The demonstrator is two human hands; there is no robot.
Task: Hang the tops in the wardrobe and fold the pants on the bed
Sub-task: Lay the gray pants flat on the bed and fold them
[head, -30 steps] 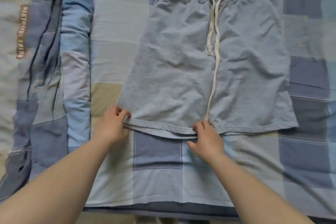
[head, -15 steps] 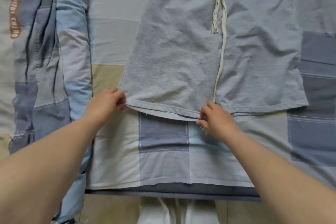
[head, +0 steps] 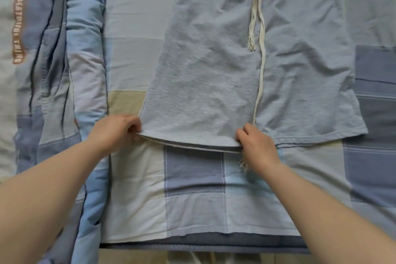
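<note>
Grey drawstring shorts [head: 225, 66] lie flat on the bed, waistband at the far side, hems toward me. A cream drawstring [head: 261, 49] runs down the middle, its tassel end poking out beside my right hand. My left hand [head: 115, 129] pinches the outer corner of the left leg's hem. My right hand [head: 256, 146] pinches the same hem at its inner corner by the crotch. That hem is lifted slightly off the sheet, and the right leg lies flat.
The bed's patchwork sheet [head: 192, 178] in blue, grey and cream spreads under everything. A rolled blue quilt [head: 70, 60] with brown lettering lies along the left. The bed's near edge [head: 203, 244] runs across the bottom, with pale fabric below it.
Both hands have closed on the left leg's hem and raised it a little off the sheet. The view has shifted so the waistband is back in view.
</note>
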